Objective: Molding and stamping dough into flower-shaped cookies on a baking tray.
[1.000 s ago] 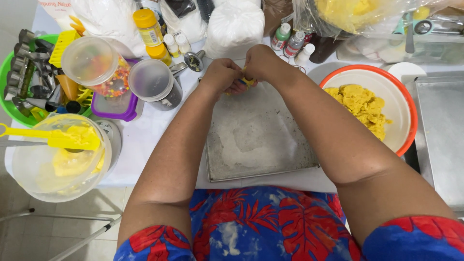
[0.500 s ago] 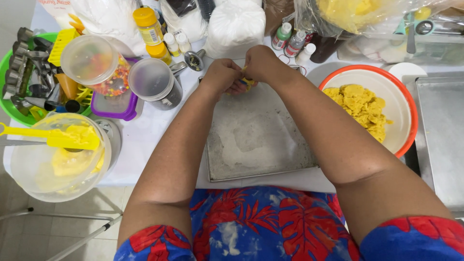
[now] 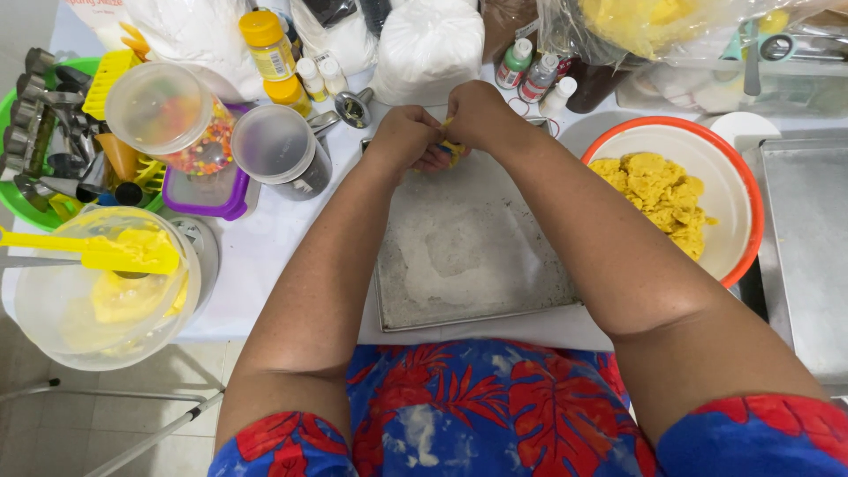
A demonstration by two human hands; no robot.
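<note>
Dough work sits at an early-to-middle stage, judging by how things lie. A big heap of yellow dough point(image 3: 658, 190) fills much of the orange-rimmed bowl point(image 3: 749, 190) at the right of the bench point(image 3: 265, 256), so most of the batch seems to be waiting. The floured metal tray point(image 3: 468, 252) in front of the person carries only a dusting of flour with a rubbed patch in the middle and no shaped pieces that can be made out. The second metal tray point(image 3: 808, 247) at the far right also shows no pieces on the part in view.

Both hands meet over the far edge of the floured tray. The left hand point(image 3: 408, 137) and the right hand point(image 3: 477, 115) are curled in close, knuckles up, fingers bent and pressed toward each other, and between them they pinch a small piece of yellow dough point(image 3: 450, 150) (only a sliver of it shows between the fingers). Neither hand is spread, and neither touches the tray so far as can be seen.

To the left stands a clear mixing bowl point(image 3: 53, 309) with yellow batter and a yellow spatula point(image 3: 88, 252) across it, and farther back a tub of coloured sprinkles point(image 3: 177, 119).
</note>
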